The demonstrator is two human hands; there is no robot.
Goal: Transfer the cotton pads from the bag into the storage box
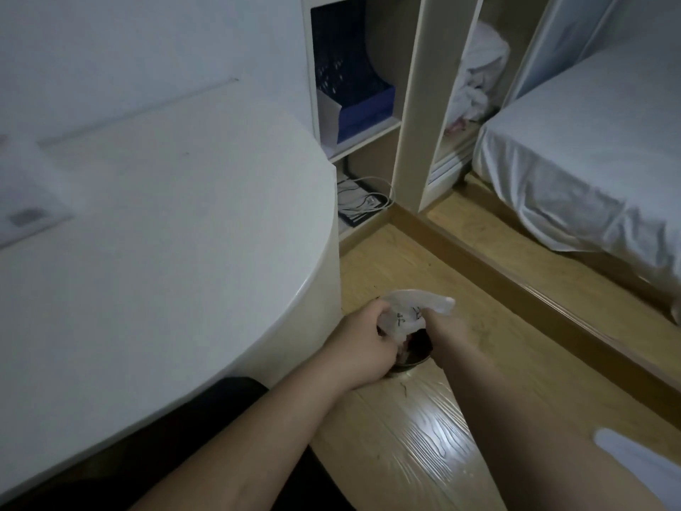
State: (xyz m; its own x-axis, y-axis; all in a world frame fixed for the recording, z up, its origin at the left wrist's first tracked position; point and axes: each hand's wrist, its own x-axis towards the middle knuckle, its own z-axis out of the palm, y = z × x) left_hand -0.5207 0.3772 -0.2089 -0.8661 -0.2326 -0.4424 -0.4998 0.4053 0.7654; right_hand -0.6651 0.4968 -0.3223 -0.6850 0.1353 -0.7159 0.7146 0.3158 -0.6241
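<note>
The bag (409, 311), thin and whitish, is held in both our hands low over the floor, beside the rounded white table (177, 223).

We grip it with our left hand (359, 348) closed around its near edge, fingers curled and pinching the plastic, while our right hand (444, 331) clutches its other side; the right fingers are mostly hidden behind the plastic, so we cannot tell exactly how they lie. Directly beneath the bag sits a small dark round container (414, 357) on the wooden floor (423, 437). Whether this is the storage box we cannot say, and no cotton pads are visible. The bag looks slack, perhaps already emptied, so we judge the transfer either finished or nearly so. Farther off stand the shelves (355, 90) and a bed (589, 142).
</note>
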